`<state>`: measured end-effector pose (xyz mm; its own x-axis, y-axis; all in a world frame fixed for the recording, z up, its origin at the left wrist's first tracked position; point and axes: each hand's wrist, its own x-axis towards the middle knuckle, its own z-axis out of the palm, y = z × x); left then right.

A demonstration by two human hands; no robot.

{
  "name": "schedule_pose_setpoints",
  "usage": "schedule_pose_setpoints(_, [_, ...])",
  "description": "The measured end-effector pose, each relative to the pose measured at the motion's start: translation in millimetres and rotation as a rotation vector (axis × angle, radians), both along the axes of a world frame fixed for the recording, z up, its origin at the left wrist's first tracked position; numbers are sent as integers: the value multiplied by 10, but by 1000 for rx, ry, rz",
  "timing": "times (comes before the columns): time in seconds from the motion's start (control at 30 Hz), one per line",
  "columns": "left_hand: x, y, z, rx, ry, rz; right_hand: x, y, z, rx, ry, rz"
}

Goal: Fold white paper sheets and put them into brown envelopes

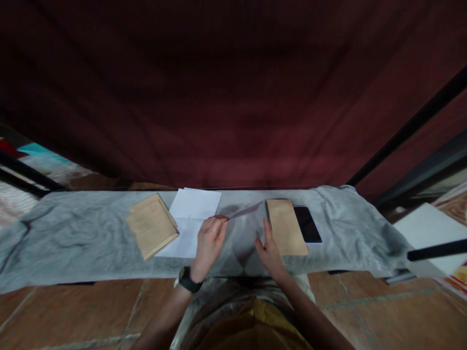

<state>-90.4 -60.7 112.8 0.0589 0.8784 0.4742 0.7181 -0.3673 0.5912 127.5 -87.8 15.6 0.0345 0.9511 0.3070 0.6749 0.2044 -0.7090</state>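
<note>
Grey cloth (337, 228) lay beneath your work: your left hand (211, 238) pinched a thin sheet (245, 211), tilted between both hands, while your right hand (270, 250) was spread loosely beside a brown envelope (287, 228). Apparently held by one edge only, the sheet could have slipped or creased had that grip slackened.

Desk (350, 238) long, narrow, draped in wrinkled grey cloth (91, 233). Beyond far edge: dark red curtain (233, 107), darkest at top. Below near edge: brown tiled floor (105, 311). Slanted black pole (408, 138) rises by far right corner; black bars (29, 175) near far left corner. Light dim.
</note>
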Motion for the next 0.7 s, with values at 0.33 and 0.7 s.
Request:
schedule_pose_setpoints(0.33, [-71, -616, -760, -36, 442, -373, 228, -338, -331, -2, -132, 261])
schedule_pose_setpoints(0.7, [-294, -287, -1017, -319, -73, -188, 304, -350, -164, -159, -13, 343])
